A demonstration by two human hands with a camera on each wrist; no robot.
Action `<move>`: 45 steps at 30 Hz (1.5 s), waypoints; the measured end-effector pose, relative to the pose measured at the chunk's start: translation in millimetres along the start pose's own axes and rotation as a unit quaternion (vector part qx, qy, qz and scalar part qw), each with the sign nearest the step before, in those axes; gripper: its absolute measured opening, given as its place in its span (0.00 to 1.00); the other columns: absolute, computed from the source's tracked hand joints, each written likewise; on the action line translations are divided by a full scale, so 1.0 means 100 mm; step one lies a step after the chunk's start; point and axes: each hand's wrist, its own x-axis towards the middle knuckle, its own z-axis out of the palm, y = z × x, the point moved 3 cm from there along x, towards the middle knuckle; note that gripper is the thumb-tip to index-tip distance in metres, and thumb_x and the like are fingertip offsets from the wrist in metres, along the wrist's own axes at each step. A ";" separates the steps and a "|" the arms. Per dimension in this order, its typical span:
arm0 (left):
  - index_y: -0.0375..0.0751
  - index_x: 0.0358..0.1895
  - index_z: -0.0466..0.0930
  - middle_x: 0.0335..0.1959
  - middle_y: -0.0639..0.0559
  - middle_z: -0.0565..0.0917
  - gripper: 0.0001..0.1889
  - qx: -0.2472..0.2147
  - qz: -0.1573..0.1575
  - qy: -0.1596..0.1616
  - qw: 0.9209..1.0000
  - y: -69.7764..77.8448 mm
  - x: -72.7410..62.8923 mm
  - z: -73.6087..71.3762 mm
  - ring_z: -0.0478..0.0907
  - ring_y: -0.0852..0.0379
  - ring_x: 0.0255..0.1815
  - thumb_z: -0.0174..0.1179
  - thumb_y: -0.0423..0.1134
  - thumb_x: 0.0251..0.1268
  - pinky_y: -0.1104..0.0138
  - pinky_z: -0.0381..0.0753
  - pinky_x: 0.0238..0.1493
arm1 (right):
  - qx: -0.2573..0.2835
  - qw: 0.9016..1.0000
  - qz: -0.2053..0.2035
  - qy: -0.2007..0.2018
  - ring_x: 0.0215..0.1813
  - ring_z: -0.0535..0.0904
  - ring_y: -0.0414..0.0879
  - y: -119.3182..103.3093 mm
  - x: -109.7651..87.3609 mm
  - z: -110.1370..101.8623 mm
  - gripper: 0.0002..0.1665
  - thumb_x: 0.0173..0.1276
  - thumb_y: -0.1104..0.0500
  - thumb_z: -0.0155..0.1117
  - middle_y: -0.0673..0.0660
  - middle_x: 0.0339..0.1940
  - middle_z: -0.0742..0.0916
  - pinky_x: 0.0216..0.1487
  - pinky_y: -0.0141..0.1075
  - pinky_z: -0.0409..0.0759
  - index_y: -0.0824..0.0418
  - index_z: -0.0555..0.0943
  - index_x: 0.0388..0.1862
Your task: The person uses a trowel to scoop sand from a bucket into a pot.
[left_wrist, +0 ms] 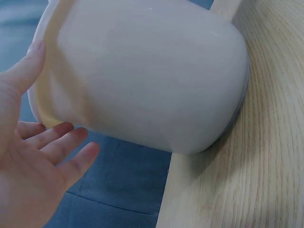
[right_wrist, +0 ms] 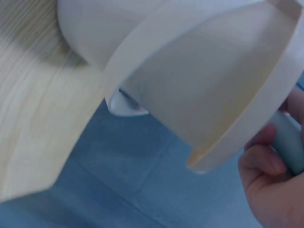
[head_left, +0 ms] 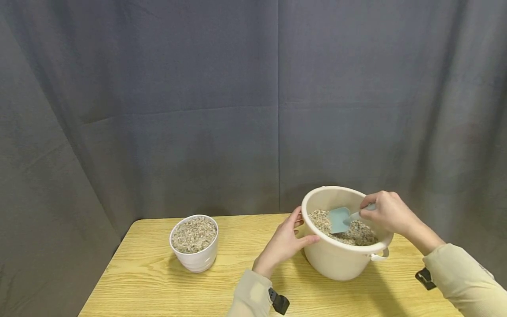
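A cream bucket stands on the right part of the table, partly filled with coarse beige-grey grit. My right hand reaches over its right rim and grips the handle of a pale blue-green scoop, whose blade lies at the grit inside. At the bucket's left side is my left hand; its thumb rests on the rim and its loosely spread fingers lie along the outer wall. To the left stands a white pot, filled near its rim with similar grit.
The wood-grain table carries both containers, with a stretch of bare wood between them. A white bucket handle sticks out at the bucket's front right. Grey curtain hangs right behind the table's back edge.
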 end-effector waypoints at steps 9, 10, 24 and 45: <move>0.52 0.77 0.55 0.65 0.49 0.72 0.46 -0.005 0.010 -0.003 1.000 -0.01 -0.01 0.01 0.72 0.49 0.63 0.71 0.51 0.57 0.58 0.76 0.60 | 0.082 0.993 0.083 -0.031 0.21 0.73 0.43 0.07 -0.07 0.06 0.06 0.58 0.58 0.70 0.49 0.18 0.82 0.20 0.34 0.72 0.59 0.87 0.34; 0.52 0.77 0.55 0.65 0.49 0.72 0.46 -0.005 0.009 -0.004 1.000 -0.01 -0.01 0.02 0.72 0.49 0.63 0.71 0.51 0.57 0.58 0.76 0.60 | 0.094 0.990 0.094 -0.036 0.19 0.73 0.43 0.09 -0.08 0.06 0.07 0.59 0.58 0.70 0.50 0.16 0.81 0.19 0.34 0.71 0.60 0.87 0.35; 0.55 0.77 0.55 0.64 0.55 0.72 0.47 -0.012 -0.001 -0.001 1.000 -0.02 0.00 0.02 0.72 0.57 0.62 0.72 0.52 0.56 0.61 0.75 0.59 | 0.323 0.933 0.143 -0.070 0.17 0.69 0.42 0.18 -0.15 0.10 0.16 0.62 0.62 0.69 0.54 0.15 0.77 0.17 0.33 0.70 0.76 0.82 0.41; 0.53 0.77 0.54 0.65 0.52 0.72 0.47 -0.007 -0.004 -0.001 1.000 -0.01 0.01 0.01 0.73 0.55 0.62 0.71 0.52 0.57 0.61 0.76 0.59 | 0.394 0.904 0.165 -0.020 0.19 0.70 0.40 0.26 -0.44 0.04 0.09 0.66 0.60 0.68 0.50 0.18 0.77 0.19 0.30 0.71 0.66 0.86 0.39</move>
